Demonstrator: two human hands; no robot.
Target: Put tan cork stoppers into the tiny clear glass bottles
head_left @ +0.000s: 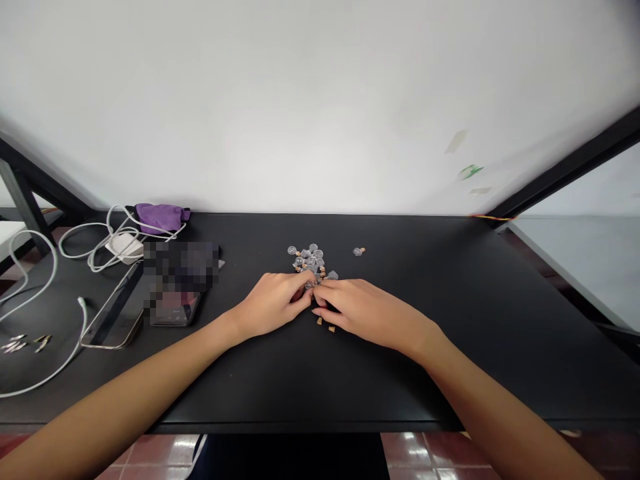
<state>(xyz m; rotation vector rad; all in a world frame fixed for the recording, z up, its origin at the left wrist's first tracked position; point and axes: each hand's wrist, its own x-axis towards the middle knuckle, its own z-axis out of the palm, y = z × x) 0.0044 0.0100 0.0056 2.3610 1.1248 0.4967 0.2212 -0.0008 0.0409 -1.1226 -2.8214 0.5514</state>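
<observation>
My left hand (274, 303) and my right hand (361, 308) rest on the black table (450, 347), fingertips meeting at the near edge of a pile of small clear bottles with cork stoppers (310, 260). Both hands have their fingers curled together in a pinch on something small between them, too tiny to make out. Two loose corks (325, 325) lie on the table just under my right hand. One bottle (358, 251) lies apart, to the right of the pile.
At the left lie two phones (173, 310), a white charger with coiled cables (123, 245), a purple cloth (160, 215) and small metal clips (25, 343). A white wall stands behind the table. Red floor tiles show below the front edge.
</observation>
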